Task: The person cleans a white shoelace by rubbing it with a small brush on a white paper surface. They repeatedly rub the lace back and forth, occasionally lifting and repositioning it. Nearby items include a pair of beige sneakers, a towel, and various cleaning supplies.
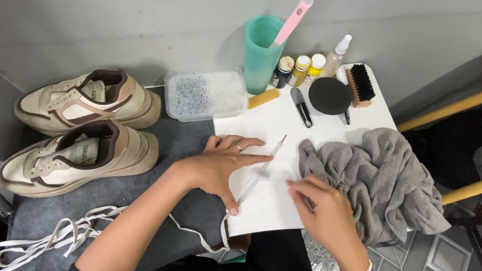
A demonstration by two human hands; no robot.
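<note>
Head view: a white shoelace [257, 173] lies stretched flat along the white bench [268, 210], running diagonally from its tip near the middle of the bench down past the near edge, where the rest trails in loose loops onto the grey mat [135, 202]. The lace is flat, narrow and pale.

The left hand [224, 165] lies on the lace, fingers extended and slightly spread, index finger pointing along it; it presses rather than grips. The right hand [322, 208] rests just beside the lace, fingers curled with the tips pinched together at the lace; whether they hold it cannot be told.

A crumpled grey cloth [380, 182] lies touching the right hand and covers the right part of the bench. At the far edge stand a teal cup [261, 52] with a pink brush [297, 13] in it, three small bottles [299, 70], a spray bottle [335, 55], a black round lid [329, 96] and a black-bristled brush [360, 85]. A clear tub [204, 93] sits at the far left corner. Two beige sneakers [82, 131], unlaced, stand on the mat left of the bench, well apart from the hands.
</note>
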